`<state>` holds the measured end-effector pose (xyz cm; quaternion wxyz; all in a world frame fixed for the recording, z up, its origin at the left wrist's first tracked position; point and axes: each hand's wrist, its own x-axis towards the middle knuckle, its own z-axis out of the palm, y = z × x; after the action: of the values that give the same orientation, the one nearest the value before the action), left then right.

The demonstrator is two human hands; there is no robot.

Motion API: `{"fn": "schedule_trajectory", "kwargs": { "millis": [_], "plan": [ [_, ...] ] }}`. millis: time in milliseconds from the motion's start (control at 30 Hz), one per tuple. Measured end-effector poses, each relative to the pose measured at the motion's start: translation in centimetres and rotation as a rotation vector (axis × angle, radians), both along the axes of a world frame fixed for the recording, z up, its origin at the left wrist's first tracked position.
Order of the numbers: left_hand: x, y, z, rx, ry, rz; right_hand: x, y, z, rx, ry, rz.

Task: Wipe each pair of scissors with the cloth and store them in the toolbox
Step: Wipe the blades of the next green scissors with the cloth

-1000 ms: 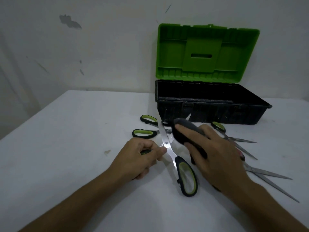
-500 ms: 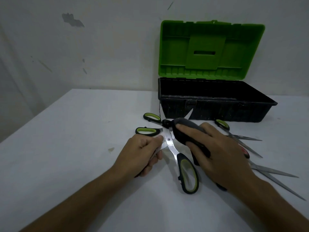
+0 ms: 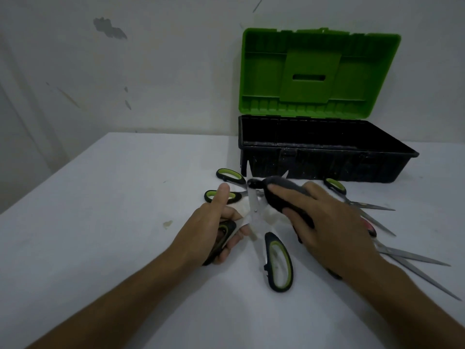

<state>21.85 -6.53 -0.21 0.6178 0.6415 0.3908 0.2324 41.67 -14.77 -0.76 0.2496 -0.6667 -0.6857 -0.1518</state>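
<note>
Since a second ago, the left hand [image 3: 214, 230] gripping one scissor handle [image 3: 222, 235] raised its thumb. Cloth [image 3: 284, 195], held by the right hand [image 3: 327, 222], covers blades [image 3: 254, 205] pointing toward the toolbox [image 3: 327, 162].

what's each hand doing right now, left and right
Left hand: grips one handle of the open scissors, thumb raised.
Right hand: holds the dark cloth, pressing it on the blade.
</note>
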Motion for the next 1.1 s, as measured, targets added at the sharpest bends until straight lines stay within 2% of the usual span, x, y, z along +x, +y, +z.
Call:
{"fn": "schedule_trajectory", "kwargs": {
  "millis": [100,200,267,400,533,667,733,867,1033,1100],
  "plan": [
    [0.0,-0.3,0.1,-0.024,-0.033,0.023,0.6,-0.6,0.4,0.032,-0.018,-0.018],
    [0.1,-0.3,-0.1,-0.026,-0.075,0.056,-0.6,-1.1,0.8,-0.037,-0.118,0.197],
    [0.0,-0.3,-0.2,-0.013,-0.098,0.073,-1.3,-0.7,1.0,-0.054,-0.185,0.264],
    [-0.1,-0.5,0.1,0.054,-0.114,0.054,-1.0,-0.1,0.7,0.022,-0.226,0.210],
    [0.4,-0.3,0.2,0.019,-0.120,0.064,-1.2,0.4,-0.1,0.077,-0.258,0.089],
    [-0.1,-0.5,0.5,0.003,-0.071,0.038,-0.7,0.7,-0.1,0.070,-0.132,-0.096],
    [-0.2,-0.4,0.4,0.066,-0.030,0.031,-0.2,0.3,0.2,0.090,-0.087,-0.068],
    [-0.1,-0.3,-0.3,0.195,0.016,0.012,-0.9,-0.5,-0.4,0.008,-0.132,0.120],
    [-0.1,0.2,-0.7,0.263,0.121,0.025,1.1,0.4,-0.1,0.053,-0.008,-0.085],
    [-0.1,0.4,-0.9,0.295,0.134,0.017,1.4,-0.1,0.0,0.072,0.038,-0.074]
  ]
}}
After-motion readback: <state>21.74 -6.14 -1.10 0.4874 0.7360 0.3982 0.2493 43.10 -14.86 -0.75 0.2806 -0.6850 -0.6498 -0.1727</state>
